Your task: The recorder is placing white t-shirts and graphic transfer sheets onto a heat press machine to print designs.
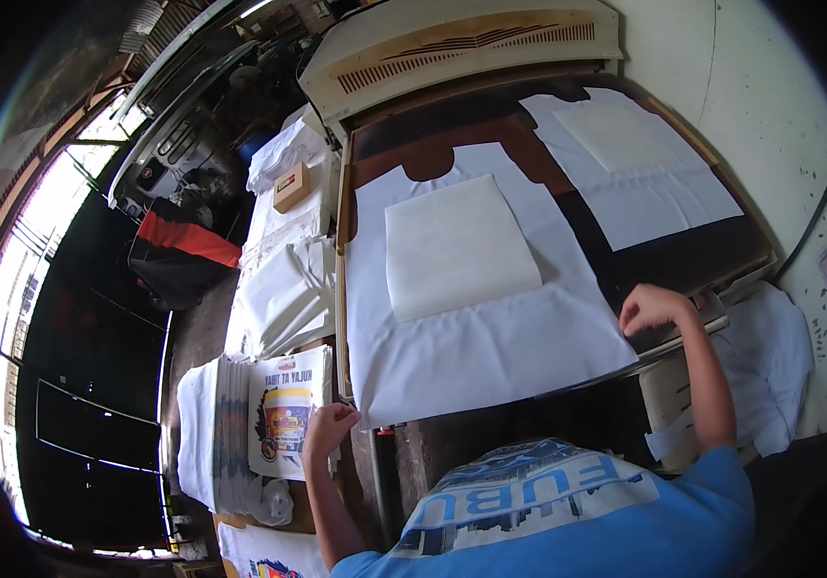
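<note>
A white sleeveless garment panel (491, 356) is spread on the dark press bed, its neck cut-out toward the machine. On top of it lies a plain off-white rectangular sheet (462, 246), one edge slightly raised. My left hand (330, 431) pinches the panel's near left corner, fingers closed. At the near right corner, my right hand (656, 308) has its fingers curled together on the hem. Farther right, a second white panel (654, 202) lies flat under another off-white sheet (616, 138).
The cream slatted hood (471, 58) of the press stands at the far end. Left of the bed are stacked white sheets (288, 289), a small box (291, 188) and a pile of printed pieces (279, 414). White cloth (760, 356) hangs by the right wall.
</note>
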`<act>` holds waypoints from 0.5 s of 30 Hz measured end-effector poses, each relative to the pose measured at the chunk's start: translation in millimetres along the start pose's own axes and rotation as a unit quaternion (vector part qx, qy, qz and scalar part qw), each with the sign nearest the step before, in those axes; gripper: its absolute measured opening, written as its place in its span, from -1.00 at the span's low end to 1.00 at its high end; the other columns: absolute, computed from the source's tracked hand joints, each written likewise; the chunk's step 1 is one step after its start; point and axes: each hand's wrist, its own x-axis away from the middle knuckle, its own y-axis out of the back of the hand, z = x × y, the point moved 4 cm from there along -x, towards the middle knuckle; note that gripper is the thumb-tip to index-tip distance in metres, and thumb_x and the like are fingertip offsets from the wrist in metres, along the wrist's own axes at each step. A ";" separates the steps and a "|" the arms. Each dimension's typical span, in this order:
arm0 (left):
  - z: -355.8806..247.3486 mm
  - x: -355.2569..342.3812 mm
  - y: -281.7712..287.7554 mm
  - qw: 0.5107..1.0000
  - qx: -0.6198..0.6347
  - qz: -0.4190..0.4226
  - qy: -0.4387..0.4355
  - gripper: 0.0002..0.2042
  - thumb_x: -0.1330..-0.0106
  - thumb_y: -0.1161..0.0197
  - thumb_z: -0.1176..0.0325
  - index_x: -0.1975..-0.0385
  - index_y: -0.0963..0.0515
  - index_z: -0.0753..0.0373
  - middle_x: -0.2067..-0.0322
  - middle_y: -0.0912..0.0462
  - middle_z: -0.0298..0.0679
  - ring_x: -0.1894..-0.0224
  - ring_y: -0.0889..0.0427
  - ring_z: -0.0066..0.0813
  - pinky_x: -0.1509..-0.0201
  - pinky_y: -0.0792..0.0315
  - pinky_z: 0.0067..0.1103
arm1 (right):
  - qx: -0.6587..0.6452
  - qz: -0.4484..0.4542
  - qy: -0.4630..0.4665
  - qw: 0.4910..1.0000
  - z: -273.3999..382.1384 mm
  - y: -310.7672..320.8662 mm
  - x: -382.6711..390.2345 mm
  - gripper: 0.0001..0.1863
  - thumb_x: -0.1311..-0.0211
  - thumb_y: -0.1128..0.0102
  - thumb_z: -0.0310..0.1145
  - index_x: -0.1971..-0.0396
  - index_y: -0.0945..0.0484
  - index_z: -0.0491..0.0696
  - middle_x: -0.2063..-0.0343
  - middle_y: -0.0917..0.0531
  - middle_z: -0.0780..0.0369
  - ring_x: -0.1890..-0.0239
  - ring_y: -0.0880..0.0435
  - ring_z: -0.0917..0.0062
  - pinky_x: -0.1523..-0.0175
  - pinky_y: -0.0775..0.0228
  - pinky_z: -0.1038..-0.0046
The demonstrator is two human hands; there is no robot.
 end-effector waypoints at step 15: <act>-69.1 -169.7 -92.4 0.957 0.274 -0.085 0.044 -0.48 0.02 -0.23 0.29 0.07 -0.27 0.41 0.46 -0.53 -0.14 0.46 -0.51 -0.46 0.39 -0.39 -0.59 | 0.175 -0.498 0.037 0.848 -102.4 69.4 -149.5 -0.87 0.24 -0.15 -0.47 0.70 -0.44 -0.22 0.59 -0.51 -0.01 0.44 -0.50 0.11 0.32 -0.35 0.21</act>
